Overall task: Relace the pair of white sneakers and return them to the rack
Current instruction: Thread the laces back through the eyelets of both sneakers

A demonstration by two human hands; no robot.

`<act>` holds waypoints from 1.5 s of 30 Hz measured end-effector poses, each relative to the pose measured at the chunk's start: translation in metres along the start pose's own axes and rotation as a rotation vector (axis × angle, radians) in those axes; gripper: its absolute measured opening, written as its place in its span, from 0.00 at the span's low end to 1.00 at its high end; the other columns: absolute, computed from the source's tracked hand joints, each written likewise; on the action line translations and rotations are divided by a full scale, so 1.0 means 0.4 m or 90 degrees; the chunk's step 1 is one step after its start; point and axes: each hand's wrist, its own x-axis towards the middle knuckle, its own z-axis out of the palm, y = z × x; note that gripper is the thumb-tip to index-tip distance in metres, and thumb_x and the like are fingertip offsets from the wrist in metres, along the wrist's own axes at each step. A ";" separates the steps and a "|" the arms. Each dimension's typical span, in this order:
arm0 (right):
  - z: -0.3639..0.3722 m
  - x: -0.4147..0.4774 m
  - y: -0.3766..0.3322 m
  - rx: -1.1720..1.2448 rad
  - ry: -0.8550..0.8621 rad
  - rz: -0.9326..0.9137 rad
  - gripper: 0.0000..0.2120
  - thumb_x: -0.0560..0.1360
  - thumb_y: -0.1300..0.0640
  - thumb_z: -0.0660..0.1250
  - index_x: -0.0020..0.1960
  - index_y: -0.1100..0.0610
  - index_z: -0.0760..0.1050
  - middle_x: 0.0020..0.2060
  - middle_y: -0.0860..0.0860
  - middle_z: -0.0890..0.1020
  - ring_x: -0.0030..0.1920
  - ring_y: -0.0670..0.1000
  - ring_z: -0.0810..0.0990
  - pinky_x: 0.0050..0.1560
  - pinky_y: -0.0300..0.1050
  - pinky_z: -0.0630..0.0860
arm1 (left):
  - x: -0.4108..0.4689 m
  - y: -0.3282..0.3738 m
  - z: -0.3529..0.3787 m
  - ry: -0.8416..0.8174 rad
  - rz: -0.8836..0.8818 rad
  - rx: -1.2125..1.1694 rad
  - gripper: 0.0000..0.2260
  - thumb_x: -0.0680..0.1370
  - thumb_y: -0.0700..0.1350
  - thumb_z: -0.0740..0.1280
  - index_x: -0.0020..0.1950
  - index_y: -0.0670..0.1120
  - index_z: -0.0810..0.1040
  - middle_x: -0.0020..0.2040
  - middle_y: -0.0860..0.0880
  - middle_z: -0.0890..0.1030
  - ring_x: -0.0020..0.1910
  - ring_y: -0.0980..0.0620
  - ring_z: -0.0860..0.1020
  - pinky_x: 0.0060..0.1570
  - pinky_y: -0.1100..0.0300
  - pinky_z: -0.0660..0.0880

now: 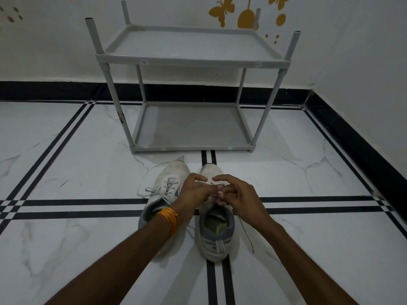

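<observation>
Head view: both hands (220, 192) pinch right sneaker's (217, 230) lace (left sneaker (167, 186) laced).

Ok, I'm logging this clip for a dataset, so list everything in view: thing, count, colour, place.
sneakers: 2, white with grey collars, on the floor before the rack; left sneaker laced, right sneaker under both hands
loose lace: 1, whitish, trailing on the floor right of the right sneaker
rack: 1, grey, two shelves, against the wall, both shelves bare
wall decals: several, yellow, butterflies and dots, above the rack
floor: white marble tiles with black stripes
wristband: 1, orange, left wrist
left hand: fingers at the right sneaker's laces
right hand: same spot
</observation>
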 end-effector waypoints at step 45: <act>-0.002 0.002 0.013 -0.486 0.181 -0.155 0.19 0.68 0.49 0.74 0.57 0.51 0.76 0.53 0.52 0.77 0.55 0.53 0.73 0.52 0.48 0.71 | 0.013 0.053 -0.027 -0.097 0.154 0.306 0.11 0.79 0.44 0.66 0.51 0.39 0.85 0.48 0.43 0.86 0.50 0.46 0.82 0.49 0.57 0.77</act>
